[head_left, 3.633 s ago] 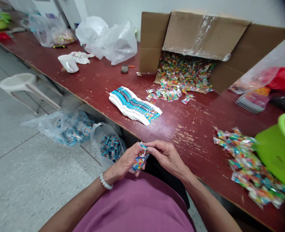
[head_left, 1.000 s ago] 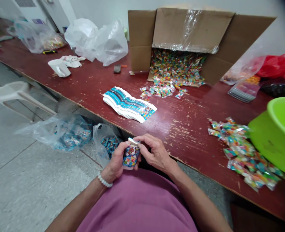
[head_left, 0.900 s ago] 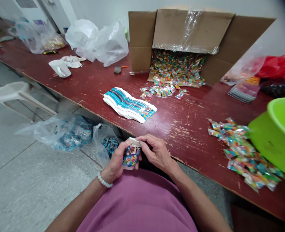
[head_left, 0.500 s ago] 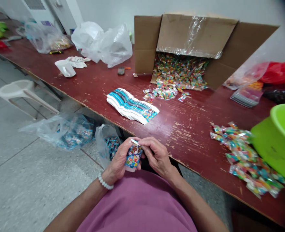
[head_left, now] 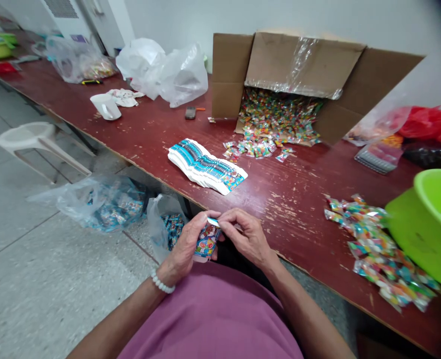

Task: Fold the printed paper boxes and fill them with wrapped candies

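Close to my lap, a small printed candy box [head_left: 206,240] in blue with colourful pictures is held in my left hand [head_left: 186,245], its fingers wrapped round the box's side. My right hand [head_left: 244,236] pinches the white-edged flap at the box's top end between thumb and fingers. Just beyond, on the red table [head_left: 280,199], lies a fanned stack of flat blue-and-white boxes [head_left: 207,167]. Small wrapped candies [head_left: 257,147] are scattered behind that stack, in front of an open cardboard carton [head_left: 306,62] filled with more of them.
At the right a green basin [head_left: 425,229] stands beside a pile of wrapped candies [head_left: 380,249]. Below the table edge, plastic bags [head_left: 111,204] hold blue packs. Farther left are a white mug [head_left: 106,107], clear bags [head_left: 164,70] and a white stool [head_left: 37,139].
My right fingers have shifted slightly at the top flap, which now sits lower over the box's end. The box is tilted a little more, and the camera view has moved slightly.
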The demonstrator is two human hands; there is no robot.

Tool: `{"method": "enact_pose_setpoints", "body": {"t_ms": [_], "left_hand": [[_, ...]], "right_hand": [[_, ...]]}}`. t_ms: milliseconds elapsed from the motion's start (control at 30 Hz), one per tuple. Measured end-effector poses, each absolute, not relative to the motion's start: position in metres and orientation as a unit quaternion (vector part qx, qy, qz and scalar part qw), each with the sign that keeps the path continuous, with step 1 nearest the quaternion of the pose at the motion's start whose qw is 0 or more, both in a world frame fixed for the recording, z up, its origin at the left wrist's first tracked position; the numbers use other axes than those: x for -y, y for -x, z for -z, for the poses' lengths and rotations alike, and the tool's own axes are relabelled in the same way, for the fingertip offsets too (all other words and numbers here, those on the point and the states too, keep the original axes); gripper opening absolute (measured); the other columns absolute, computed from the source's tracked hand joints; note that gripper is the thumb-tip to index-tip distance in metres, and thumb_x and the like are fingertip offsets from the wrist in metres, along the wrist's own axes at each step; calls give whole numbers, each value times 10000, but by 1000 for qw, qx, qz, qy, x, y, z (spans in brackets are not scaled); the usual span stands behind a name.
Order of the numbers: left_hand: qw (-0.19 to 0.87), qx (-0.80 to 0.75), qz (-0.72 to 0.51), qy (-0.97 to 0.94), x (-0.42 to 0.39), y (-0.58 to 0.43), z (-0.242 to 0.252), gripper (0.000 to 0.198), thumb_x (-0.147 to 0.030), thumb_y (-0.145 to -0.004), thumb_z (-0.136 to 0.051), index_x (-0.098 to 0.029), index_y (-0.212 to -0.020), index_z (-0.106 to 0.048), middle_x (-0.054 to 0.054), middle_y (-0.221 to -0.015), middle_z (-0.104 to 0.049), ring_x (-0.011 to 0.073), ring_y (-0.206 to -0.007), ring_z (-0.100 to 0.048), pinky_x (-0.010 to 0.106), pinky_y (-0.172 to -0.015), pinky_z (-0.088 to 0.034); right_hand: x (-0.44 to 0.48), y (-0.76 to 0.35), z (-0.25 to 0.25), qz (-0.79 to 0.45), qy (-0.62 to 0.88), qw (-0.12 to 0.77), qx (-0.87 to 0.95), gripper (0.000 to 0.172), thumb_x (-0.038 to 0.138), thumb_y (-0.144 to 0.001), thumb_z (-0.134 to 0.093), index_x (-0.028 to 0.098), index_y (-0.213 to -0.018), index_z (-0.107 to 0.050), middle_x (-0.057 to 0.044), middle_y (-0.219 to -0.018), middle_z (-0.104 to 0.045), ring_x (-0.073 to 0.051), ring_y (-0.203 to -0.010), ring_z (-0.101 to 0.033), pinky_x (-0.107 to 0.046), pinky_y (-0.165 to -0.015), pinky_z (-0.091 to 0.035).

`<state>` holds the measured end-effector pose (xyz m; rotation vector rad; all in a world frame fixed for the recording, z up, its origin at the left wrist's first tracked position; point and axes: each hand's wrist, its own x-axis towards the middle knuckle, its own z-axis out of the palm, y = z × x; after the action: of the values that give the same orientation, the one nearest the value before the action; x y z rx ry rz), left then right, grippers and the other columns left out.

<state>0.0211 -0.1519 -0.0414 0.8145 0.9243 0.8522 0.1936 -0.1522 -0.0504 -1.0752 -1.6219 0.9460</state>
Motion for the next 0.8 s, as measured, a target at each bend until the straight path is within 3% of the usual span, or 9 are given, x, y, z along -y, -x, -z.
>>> {"method": "enact_pose_setpoints", "body": {"t_ms": [133,433,800], "left_hand": [[735,-413,-380,-379,154,-20,41,436,-518,-919,-548,-192,-1202,-611,24,-786,-679,134,-523,-612,235,-465,-514],[735,-409,-363,-401,155,-14,45,651,-575,-915,-549,-190,-1439,-523,94,-851,-716,144,-590,-634,239,-508,-521],[748,-407,-357,-383,151,-13,50,617,-528,-893,-574,-184,-1405,-571,76,-847,-701,144,-574,-608,244,-464,-511]], "right_hand": [[148,-191,49,-478,439,452,612,203,396,-864,-718,202,-920,-700,-24,-870,-673,-117,-611,-624,-260,-589,-503],[146,-186,48,-606,416,472,486,272,417,-808,-757,171,-764,-649,12,-665,-647,-113,-549,-585,-256,-564,-476],[149,-177,54,-513,457,480,546,207,360,-846,-695,184,-760,-628,-7,-744,-664,-107,-532,-598,-236,-521,-479]]}}
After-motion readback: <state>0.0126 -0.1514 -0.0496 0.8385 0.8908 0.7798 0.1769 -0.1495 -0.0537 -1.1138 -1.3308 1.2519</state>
